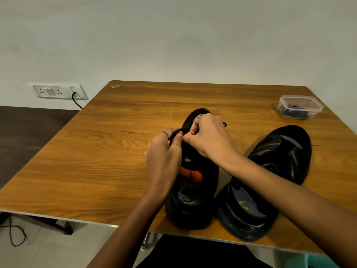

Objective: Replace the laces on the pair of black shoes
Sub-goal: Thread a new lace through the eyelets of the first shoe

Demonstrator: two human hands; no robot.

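Observation:
Two black shoes stand side by side on the wooden table (96, 151), toes pointing away from me. Over the left shoe (193, 206), which shows an orange insole label, both my hands work near the toe end of the lacing. My left hand (164, 153) pinches a black lace (176, 133) between thumb and fingers. My right hand (208, 134) has its fingers curled and pinches the same lace just beside the left thumb. The right shoe (280, 167) lies untouched, with no lace visible on it.
A clear plastic box (300, 107) holding dark laces sits at the table's far right corner. A wall socket with a plugged black cable (58, 91) is at the left. The table's near edge runs just below the shoes' heels.

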